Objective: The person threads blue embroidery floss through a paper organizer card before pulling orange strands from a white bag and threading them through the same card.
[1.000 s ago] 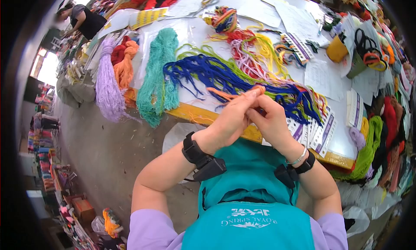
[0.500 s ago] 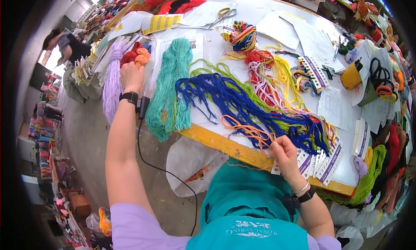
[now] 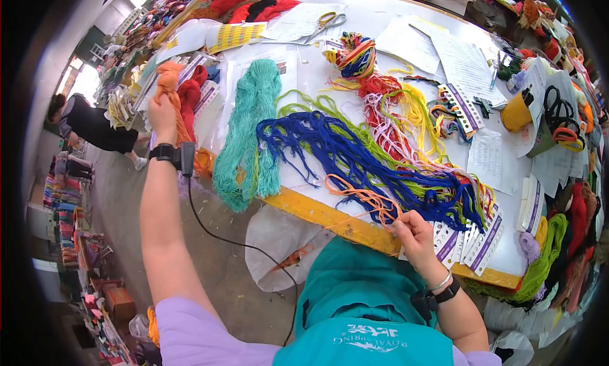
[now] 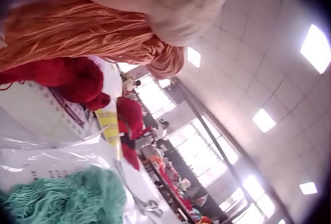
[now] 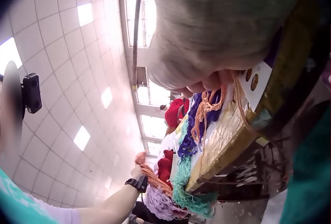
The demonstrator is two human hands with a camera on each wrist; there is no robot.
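My left hand (image 3: pixel 163 117) grips an orange skein of yarn (image 3: pixel 167 79) near its looped top, out at the far left of the table. In the left wrist view the orange skein (image 4: pixel 77 30) runs sideways beneath the palm. A red skein (image 3: pixel 190 99) lies just right of that hand, then a teal skein (image 3: pixel 248 144). At the table's front edge my right hand (image 3: pixel 415 236) pinches the ends of some light orange threads (image 3: pixel 374 204). These threads lie over a spread of dark blue strands (image 3: pixel 330 144), and one strand hangs across the yellow edge.
Green, pink and yellow strands lie beyond the blue ones, leading to a multicoloured bundle (image 3: pixel 355 55). Punched cards (image 3: pixel 485 242) sit by my right hand. Scissors (image 3: pixel 327 24) and papers (image 3: pixel 466 64) are at the back. A plastic bag (image 3: pixel 273 245) is below the edge; a person (image 3: pixel 89 125) stands left.
My hands were together over the orange threads at first. The left reached to the orange skein's top, then drew it leftward off the red one. My right hand kept pinching the threads.
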